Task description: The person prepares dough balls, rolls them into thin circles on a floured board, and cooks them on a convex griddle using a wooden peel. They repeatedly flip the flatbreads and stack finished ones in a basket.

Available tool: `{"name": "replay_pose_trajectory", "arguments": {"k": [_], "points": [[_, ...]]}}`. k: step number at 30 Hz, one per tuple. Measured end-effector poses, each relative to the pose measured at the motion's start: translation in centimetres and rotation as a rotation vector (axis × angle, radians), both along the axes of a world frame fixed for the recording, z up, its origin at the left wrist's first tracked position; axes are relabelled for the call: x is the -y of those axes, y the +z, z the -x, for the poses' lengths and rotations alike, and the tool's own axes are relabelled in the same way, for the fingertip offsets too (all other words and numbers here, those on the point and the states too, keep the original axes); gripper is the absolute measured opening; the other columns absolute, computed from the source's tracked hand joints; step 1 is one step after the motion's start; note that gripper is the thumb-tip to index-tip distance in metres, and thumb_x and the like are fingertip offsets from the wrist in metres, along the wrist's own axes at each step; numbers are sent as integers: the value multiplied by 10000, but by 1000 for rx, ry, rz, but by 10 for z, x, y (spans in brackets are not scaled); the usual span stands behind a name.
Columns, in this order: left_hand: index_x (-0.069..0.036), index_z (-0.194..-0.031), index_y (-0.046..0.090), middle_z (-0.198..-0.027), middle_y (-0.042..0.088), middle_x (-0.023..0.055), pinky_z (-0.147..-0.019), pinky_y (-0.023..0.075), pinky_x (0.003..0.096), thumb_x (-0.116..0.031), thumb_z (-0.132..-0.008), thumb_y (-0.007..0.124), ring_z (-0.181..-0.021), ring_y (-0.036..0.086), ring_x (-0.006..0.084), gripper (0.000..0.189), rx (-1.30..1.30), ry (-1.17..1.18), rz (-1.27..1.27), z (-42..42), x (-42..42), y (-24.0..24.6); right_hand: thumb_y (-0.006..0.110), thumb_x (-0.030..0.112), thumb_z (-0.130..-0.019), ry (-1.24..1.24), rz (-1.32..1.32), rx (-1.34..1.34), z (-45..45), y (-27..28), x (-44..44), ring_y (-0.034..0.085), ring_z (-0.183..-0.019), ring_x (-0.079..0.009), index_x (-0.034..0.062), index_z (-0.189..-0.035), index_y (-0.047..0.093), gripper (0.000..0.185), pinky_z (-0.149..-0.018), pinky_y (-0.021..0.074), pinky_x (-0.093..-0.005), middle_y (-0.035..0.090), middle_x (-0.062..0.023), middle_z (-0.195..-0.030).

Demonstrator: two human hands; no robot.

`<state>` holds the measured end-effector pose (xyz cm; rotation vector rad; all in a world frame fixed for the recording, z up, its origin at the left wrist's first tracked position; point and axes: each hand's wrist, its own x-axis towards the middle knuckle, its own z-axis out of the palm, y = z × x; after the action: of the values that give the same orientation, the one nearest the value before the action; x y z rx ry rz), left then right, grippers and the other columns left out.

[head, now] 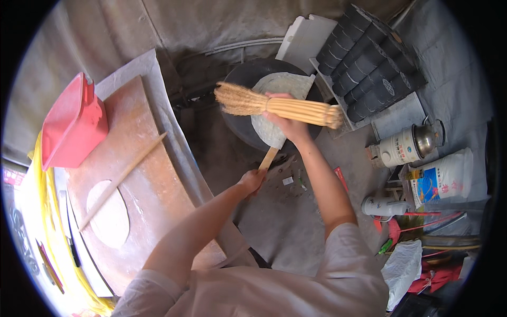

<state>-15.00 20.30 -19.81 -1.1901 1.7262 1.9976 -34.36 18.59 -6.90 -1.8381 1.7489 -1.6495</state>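
My left hand (pixel 252 181) is closed around the handle of a flat wooden turning stick (pixel 269 156). The stick's far end goes out of sight at the near edge of a thin, pale flatbread (pixel 263 132). That flatbread lies on a round black griddle (pixel 237 128). In my right hand (pixel 293 128) is a straw whisk broom (pixel 301 110), held crosswise above the flatbread with its bristles to the left. It hides the flatbread's middle. To the left, a thin wooden rolling pin (pixel 122 182) rests across a rolled dough round (pixel 109 226) on a floured board (pixel 158 214).
A pink plastic tub (pixel 75 130) stands at the board's far left corner, and a knife (pixel 72 241) lies along its left side. Stacked coal briquettes (pixel 364 67) rise right of the griddle. A metal-topped kettle (pixel 400 147), a white sack (pixel 451 178) and a jug (pixel 384 208) line the right.
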Motion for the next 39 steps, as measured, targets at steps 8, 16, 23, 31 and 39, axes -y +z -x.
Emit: {"name": "replay_pose_trajectory", "arguments": {"k": [8, 16, 23, 31, 39], "points": [[-70, -1012, 595, -663, 589, 61, -427, 433, 361, -541, -975, 429, -498, 567, 187, 500, 98, -59, -76, -5, -16, 31, 748, 125, -802, 225, -221, 125, -74, 17, -92, 603, -1128, -237, 57, -1207, 539, 461, -969, 480, -383, 618, -132, -1239], [-75, -896, 587, -598, 493, 36, -421, 447, 370, -539, -987, 448, -456, 494, 153, 493, -86, -75, -19, -10, -14, 24, 793, 194, -795, 293, -272, 131, -73, 14, -127, 564, -1163, -231, 48, -1231, 558, 517, -1008, 432, -352, 581, -134, -1278], [-62, -1035, 558, -569, 438, 4, -400, 393, 319, -575, -977, 465, -415, 415, 120, 524, -23, -62, -54, -8, -4, 23, 815, 186, -749, -554, 283, 100, 108, 13, -22, 605, -1020, -221, 11, -1196, 559, 544, -921, 477, -350, 629, -95, -1090], [-65, -1013, 576, -577, 446, 16, -411, 404, 331, -580, -967, 478, -429, 428, 131, 526, 72, -40, 2, -10, -7, 30, 832, 203, -744, 248, 10, 201, -14, -48, 74, 556, -1084, -184, 96, -1061, 582, 418, -926, 465, -353, 609, -46, -1059], [-61, -1042, 603, -570, 452, 18, -426, 420, 330, -585, -966, 476, -430, 444, 137, 544, 42, -64, -24, 1, -13, 21, 816, 181, -726, -232, -74, -76, 86, -20, 75, 630, -961, -239, 103, -1088, 583, 437, -857, 501, -376, 648, -67, -995]]}}
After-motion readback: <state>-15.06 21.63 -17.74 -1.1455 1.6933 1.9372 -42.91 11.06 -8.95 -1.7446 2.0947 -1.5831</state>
